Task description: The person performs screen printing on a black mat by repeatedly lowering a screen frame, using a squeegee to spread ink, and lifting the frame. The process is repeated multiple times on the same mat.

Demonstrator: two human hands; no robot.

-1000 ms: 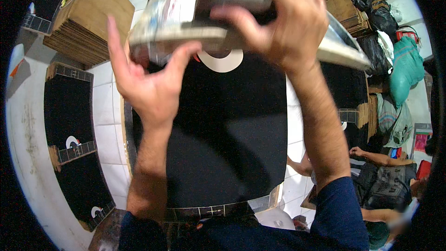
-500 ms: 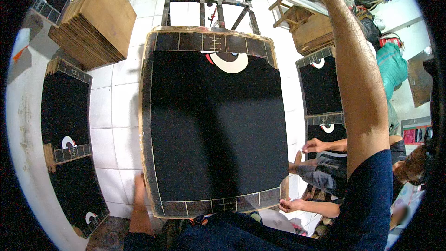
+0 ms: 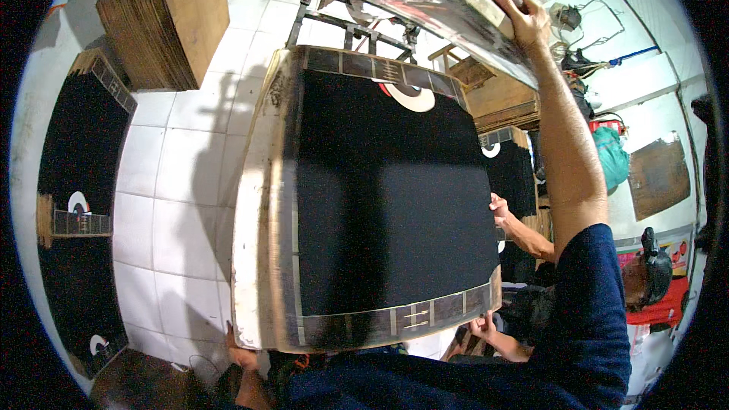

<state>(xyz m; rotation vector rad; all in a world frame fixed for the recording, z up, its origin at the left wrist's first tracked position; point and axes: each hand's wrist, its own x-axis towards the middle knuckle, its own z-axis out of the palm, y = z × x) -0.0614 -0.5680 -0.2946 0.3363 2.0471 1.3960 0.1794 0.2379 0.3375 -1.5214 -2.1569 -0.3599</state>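
High at the upper right, my right hand is closed on the near edge of a raised, paint-smeared screen printing frame. In front of me a board with a taped, line-marked border carries a black sheet. A cream and red round print shows at the sheet's far end. Along the board's left runs the whitish table top. My left hand is low at the table's near left corner, its fingers mostly hidden. A co-worker's two hands are at the board's right edge.
Stacked brown boards stand at the far left. Black printed sheets lie along the left side, and more on the right behind the co-worker's hand. A black metal stand is beyond the table. White floor tiles run along the left.
The board with the black sheet has shifted right and turned a little, baring the table top on its left. The co-worker's hands have come to its edge. My view has swung, bringing the raised frame into sight.
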